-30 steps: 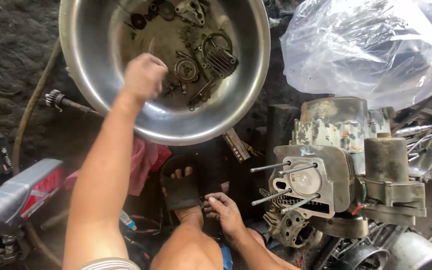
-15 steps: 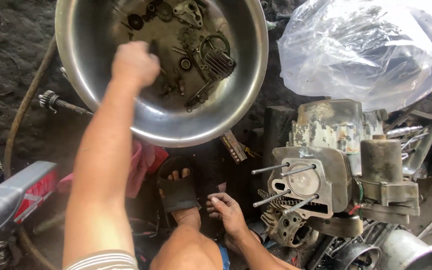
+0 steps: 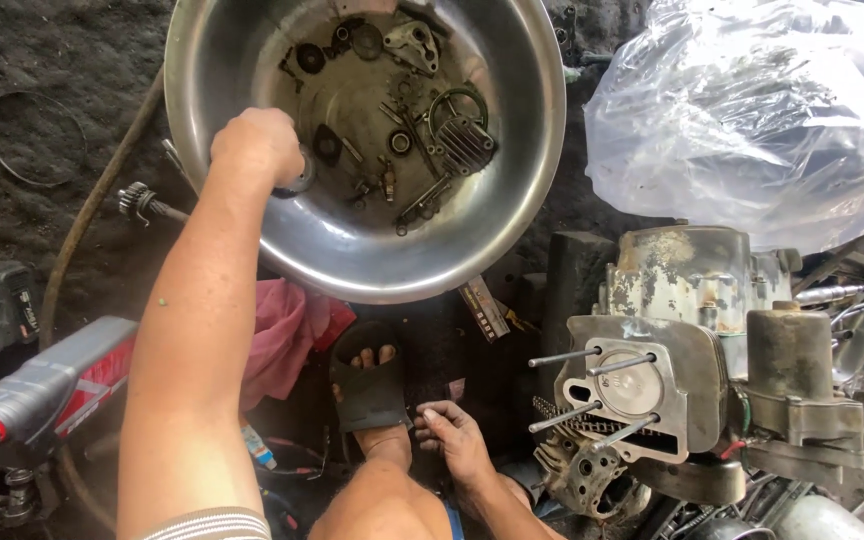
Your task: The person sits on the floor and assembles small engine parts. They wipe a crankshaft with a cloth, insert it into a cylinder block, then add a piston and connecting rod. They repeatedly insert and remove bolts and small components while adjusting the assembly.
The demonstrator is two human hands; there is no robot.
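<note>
Left side of the steel bowl point(image 3: 512, 215) lies bare, room to reach in there; small engine parts point(image 3: 422, 130) crowd its right half; four studs point(image 3: 592, 395) jut from the engine block point(image 3: 692, 340); plastic bag point(image 3: 752, 110) walls off the upper right.

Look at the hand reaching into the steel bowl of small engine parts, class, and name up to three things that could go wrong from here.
1. The left hand lifts a dark round part over the steel bowl; if it slips, it could knock the small loose parts.
2. The bare studs on the engine point towards the right hand and could scrape it.
3. The foot in an open sandal sits beside heavy metal.
</note>
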